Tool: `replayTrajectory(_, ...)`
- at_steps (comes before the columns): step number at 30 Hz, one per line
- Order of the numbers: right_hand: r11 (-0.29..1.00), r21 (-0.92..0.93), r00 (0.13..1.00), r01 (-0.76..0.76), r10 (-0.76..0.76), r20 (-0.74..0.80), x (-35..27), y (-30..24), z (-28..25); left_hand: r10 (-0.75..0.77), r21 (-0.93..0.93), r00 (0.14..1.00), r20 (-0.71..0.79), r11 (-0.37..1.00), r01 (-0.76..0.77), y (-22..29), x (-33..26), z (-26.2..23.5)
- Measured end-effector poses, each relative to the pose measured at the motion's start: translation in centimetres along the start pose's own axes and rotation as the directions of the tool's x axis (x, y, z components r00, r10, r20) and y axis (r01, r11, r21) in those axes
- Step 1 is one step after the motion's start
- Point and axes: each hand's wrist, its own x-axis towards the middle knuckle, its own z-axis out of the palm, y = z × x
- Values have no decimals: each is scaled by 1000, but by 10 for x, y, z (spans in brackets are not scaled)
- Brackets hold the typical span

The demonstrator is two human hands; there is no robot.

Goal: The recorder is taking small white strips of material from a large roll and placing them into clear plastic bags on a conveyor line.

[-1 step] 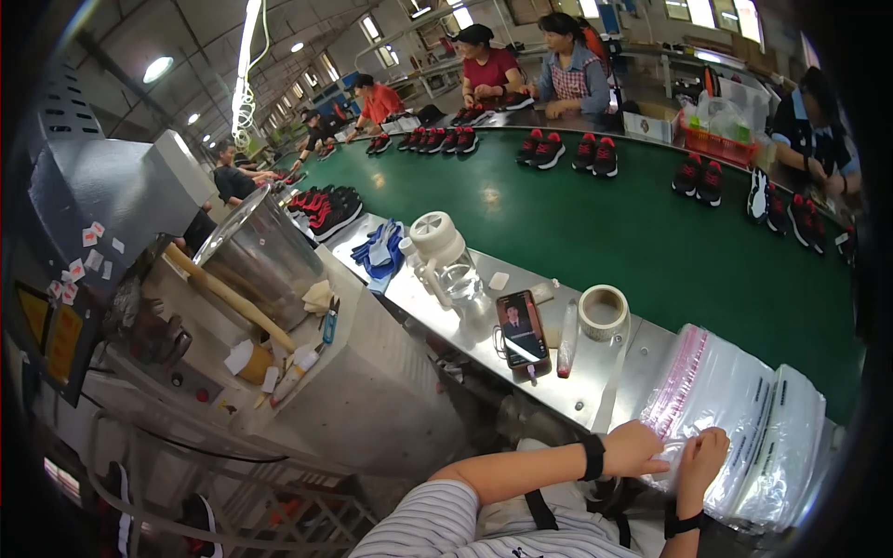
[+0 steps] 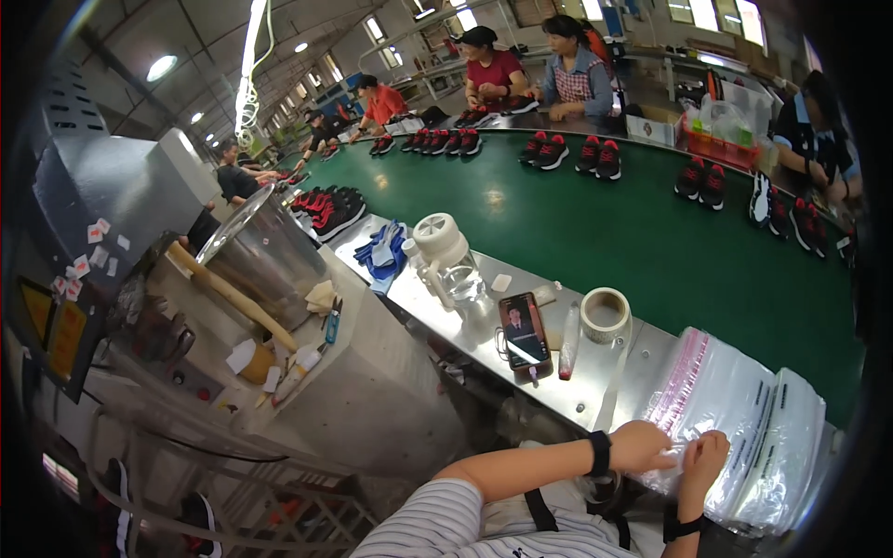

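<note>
At the lower right, a stack of clear plastic bags (image 2: 716, 395) with a pink-striped edge lies on the metal ledge. My left hand (image 2: 640, 447) reaches over its near edge, fingers curled in on the plastic. Close beside it, my right hand (image 2: 704, 461) is closed in a pinch on the bag film. Fingertips of both hands nearly meet; exactly how much film they grip is hard to see. Another pile of clear bags (image 2: 783, 451) lies just right of my right hand. Both wrists wear black bands.
Left along the ledge are a tape roll (image 2: 605, 314), a phone (image 2: 525, 335), a clear jug (image 2: 448, 256) and blue gloves (image 2: 381, 251). Beyond runs a green conveyor belt (image 2: 502, 214) with black-and-red shoes (image 2: 544, 150). Co-workers sit across it. A machine (image 2: 363, 400) stands at left.
</note>
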Motion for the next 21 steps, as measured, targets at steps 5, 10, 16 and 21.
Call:
replayTrajectory(5,960,204,981,-191,181,62,-11,18,-11,108,-988,991,77,-125,91,-27,100,41)
replayTrajectory(10,745,554,924,-372,354,144,-16,45,-30,-37,-907,965,259,-353,230,-45,117,63)
replayTrajectory(16,764,622,982,-174,186,46,6,0,-66,54,-871,996,66,491,31,-70,194,112)
replayTrajectory(21,881,453,986,-137,78,146,-8,-14,-62,-67,-923,971,230,301,239,-36,179,93)
